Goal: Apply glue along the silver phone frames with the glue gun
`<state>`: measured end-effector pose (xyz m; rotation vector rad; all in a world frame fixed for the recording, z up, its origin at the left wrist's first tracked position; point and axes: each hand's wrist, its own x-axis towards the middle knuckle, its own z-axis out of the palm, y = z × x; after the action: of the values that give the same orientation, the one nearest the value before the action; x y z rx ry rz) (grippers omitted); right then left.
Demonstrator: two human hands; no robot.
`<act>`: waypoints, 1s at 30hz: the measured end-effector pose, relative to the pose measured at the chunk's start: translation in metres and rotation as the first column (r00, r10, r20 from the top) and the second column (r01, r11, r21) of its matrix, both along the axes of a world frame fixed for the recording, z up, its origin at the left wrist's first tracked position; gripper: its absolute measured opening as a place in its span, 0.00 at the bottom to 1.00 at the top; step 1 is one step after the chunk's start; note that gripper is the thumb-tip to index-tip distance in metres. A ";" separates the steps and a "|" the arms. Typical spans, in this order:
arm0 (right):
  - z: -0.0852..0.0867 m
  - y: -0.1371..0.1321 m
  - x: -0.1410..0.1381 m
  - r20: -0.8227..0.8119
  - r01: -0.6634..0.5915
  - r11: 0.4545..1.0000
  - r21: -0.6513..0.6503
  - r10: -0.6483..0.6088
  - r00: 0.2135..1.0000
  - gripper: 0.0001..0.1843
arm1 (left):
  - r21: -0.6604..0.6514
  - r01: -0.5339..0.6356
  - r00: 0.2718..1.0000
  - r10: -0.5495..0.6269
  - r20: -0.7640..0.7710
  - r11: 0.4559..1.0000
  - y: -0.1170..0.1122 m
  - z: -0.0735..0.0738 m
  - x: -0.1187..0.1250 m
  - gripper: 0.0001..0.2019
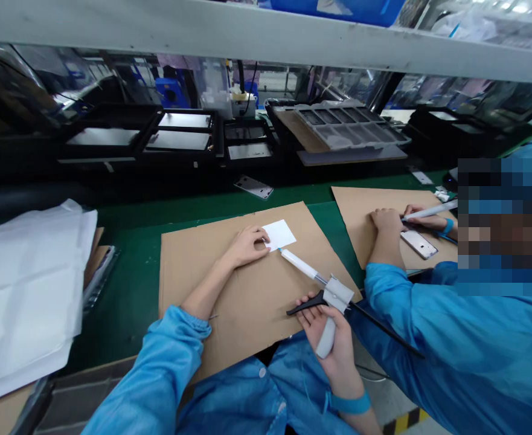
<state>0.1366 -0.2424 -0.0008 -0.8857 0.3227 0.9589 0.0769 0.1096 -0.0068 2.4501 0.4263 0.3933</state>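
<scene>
My right hand (331,338) grips a caulking gun (338,294), its palm around the grey handle and its fingers by the black trigger. A slim white tube (299,264) runs forward from the gun, and its blue tip meets the near edge of a small white card (281,234). My left hand (250,244) rests with curled fingers on the card's left edge, holding it down. Both card and hand lie on a large brown cardboard sheet (202,272). Part of the card is hidden under my fingers.
To the right, a co-worker's hands (387,220) work with a similar white tool beside a phone panel (419,243). Black trays (182,151) of panels line the back. Stacked white sheets (25,290) lie left; a loose phone panel (253,186) sits behind the cardboard. A shelf beam (229,30) crosses above.
</scene>
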 end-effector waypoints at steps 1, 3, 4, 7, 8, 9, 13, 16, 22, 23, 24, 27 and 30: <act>-0.002 -0.001 0.000 -0.005 -0.002 1.000 0.010 0.002 1.000 0.26 | -0.007 0.007 1.000 -0.008 -0.007 1.000 0.000 0.000 0.001 0.10; -0.007 -0.002 -0.001 -0.010 -0.012 0.999 0.032 0.012 1.000 0.25 | -0.015 0.011 1.000 -0.011 0.001 1.000 -0.002 -0.001 0.003 0.09; -0.008 -0.002 -0.002 -0.010 -0.012 0.999 0.039 0.012 1.000 0.26 | -0.015 0.009 1.000 -0.008 0.010 1.000 -0.003 -0.001 0.004 0.09; -0.009 -0.002 -0.005 -0.006 0.006 1.000 0.030 -0.006 1.000 0.28 | -0.005 -0.001 1.000 0.001 0.021 1.000 -0.006 0.000 0.006 0.10; -0.008 -0.001 -0.006 -0.007 0.013 1.000 0.022 -0.013 1.000 0.29 | -0.002 -0.003 1.000 0.003 0.019 1.000 -0.007 0.000 0.006 0.11; -0.006 -0.001 -0.007 -0.009 0.017 1.000 0.013 -0.017 1.000 0.30 | -0.002 -0.003 1.000 0.003 0.016 1.000 -0.008 0.000 0.006 0.11; 0.000 0.002 -0.008 -0.005 0.026 1.000 0.008 -0.026 1.000 0.31 | -0.021 0.019 1.000 -0.018 0.010 1.000 -0.008 0.000 0.004 0.11; 0.000 0.004 -0.008 -0.010 0.029 1.000 0.008 -0.028 1.000 0.30 | -0.045 0.038 0.999 -0.037 0.012 0.998 -0.007 0.001 0.002 0.10; -0.002 0.004 -0.006 -0.004 0.025 1.000 -0.010 -0.025 1.000 0.26 | -0.040 0.007 1.000 -0.008 -0.023 0.999 -0.011 0.002 0.002 0.11; -0.002 0.003 -0.005 -0.002 0.025 1.000 -0.013 -0.025 1.000 0.26 | -0.029 0.010 1.000 -0.010 -0.027 1.000 -0.012 0.002 0.003 0.11; -0.002 0.003 -0.005 -0.001 0.024 1.000 -0.013 -0.024 1.000 0.25 | -0.016 0.013 0.999 -0.013 -0.029 1.000 -0.013 0.003 0.004 0.11; -0.003 0.001 -0.004 0.000 0.003 1.000 0.001 -0.003 1.000 0.26 | 0.014 0.021 0.999 -0.020 -0.030 1.000 -0.015 0.003 0.005 0.12; -0.003 0.001 -0.004 -0.001 -0.011 1.000 0.015 0.011 1.000 0.28 | 0.019 0.027 0.999 -0.027 -0.025 0.999 -0.017 0.003 0.007 0.13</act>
<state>0.1321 -0.2413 -0.0040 -0.8739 0.3112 0.9710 0.0836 0.0926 -0.0035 2.4790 0.4013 0.3583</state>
